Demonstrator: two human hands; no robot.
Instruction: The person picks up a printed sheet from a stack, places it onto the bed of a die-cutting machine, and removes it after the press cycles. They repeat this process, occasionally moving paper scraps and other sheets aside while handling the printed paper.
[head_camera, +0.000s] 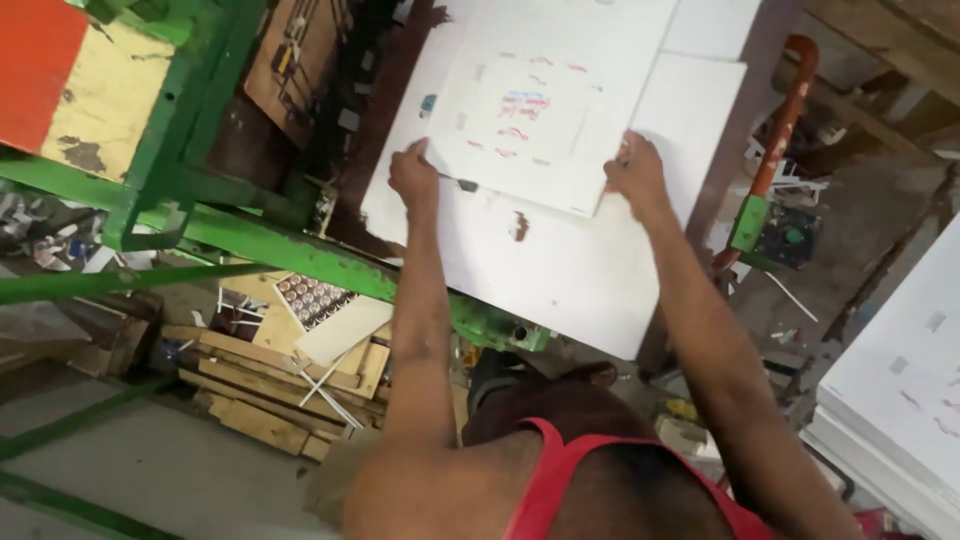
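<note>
We are gripping a white printed sheet (540, 110), our left hand (412, 175) and right hand (634, 175) clamped on its near corners, as it is lying atop a larger white board (560, 270) over a green machine frame (250, 240). Wood scraps (270, 390) are littering the floor.

The person is wearing a red sleeveless vest (560, 470) with narrow shoulder straps, leaving both arms bare to the shoulder. The left hand (413, 175) and right hand (637, 175) are wearing no gloves, rings or watch.
</note>
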